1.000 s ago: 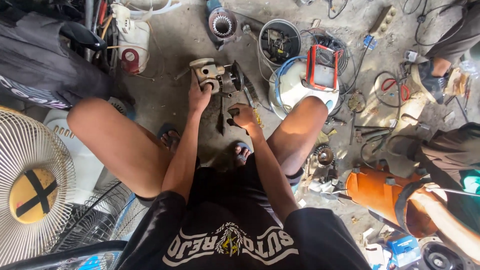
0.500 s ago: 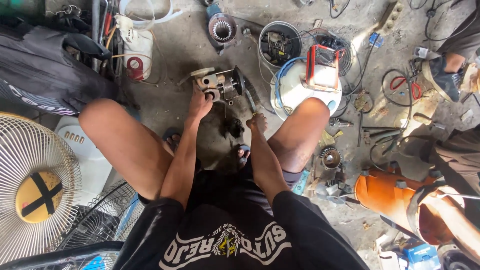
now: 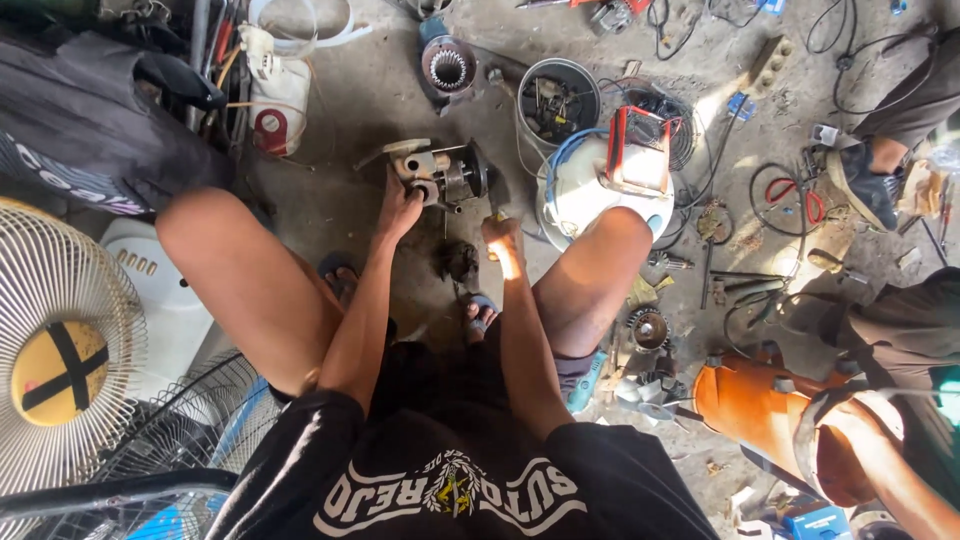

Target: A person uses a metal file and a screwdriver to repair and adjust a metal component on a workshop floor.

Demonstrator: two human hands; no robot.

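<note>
Head view, looking down at a seated person on a concrete floor. Labelled items: a white container (image 3: 282, 95) at upper left bears a round red-and-white label; a red boxy meter (image 3: 640, 150) with a pale face sits on a white round housing (image 3: 580, 205) right of centre; a fan grille (image 3: 60, 360) at far left carries a yellow round hub badge crossed in black. A grey bucket (image 3: 557, 100) of small parts stands above the meter – loose cables and pliers lie to the right.

The small motor (image 3: 440, 172) lies on its side on the floor between the knees, just ahead of the hands – a cream end cap at left, a dark metal wound body at right. The left hand (image 3: 398, 208) presses on its cream end, fingers curled around the casing. The right hand (image 3: 503, 240) is closed on what seems a thin tool, its tip near the motor; sun glare blurs the grip. At lower right another person's hand (image 3: 850, 425) rests on an orange casing (image 3: 750, 405)
</note>
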